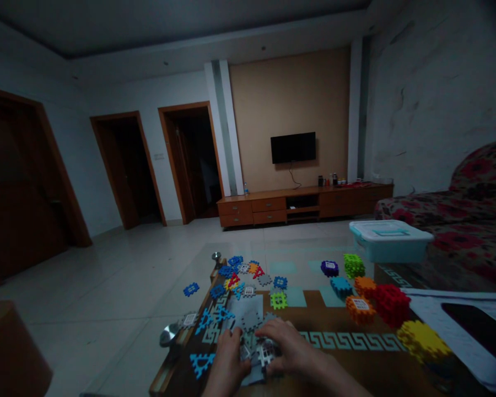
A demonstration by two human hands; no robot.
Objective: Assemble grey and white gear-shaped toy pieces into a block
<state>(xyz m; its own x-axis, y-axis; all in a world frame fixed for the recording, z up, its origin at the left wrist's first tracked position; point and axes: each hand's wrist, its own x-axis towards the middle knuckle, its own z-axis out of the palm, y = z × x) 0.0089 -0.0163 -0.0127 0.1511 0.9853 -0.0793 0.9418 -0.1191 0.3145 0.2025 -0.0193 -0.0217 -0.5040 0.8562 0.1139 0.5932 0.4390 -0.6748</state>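
Observation:
My left hand (228, 355) and my right hand (287, 347) meet at the near edge of a glass-topped table (339, 364). Both hands grip grey interlocking toy tiles (261, 353) between the fingers. A larger flat grey tile panel (248, 311) lies just beyond the hands. Loose blue, red, orange and green tiles (242, 275) are scattered further out on the glass. Blue triangular tiles (201, 363) lie to the left of my left hand.
Assembled tile cubes stand to the right: red (392, 304), orange (360, 310), yellow (422, 341), green (354, 266), purple (329, 268). A lidded plastic box (389, 240) sits at the far right. Paper with a dark phone (479, 326) lies at right. A sofa (471, 220) stands beyond.

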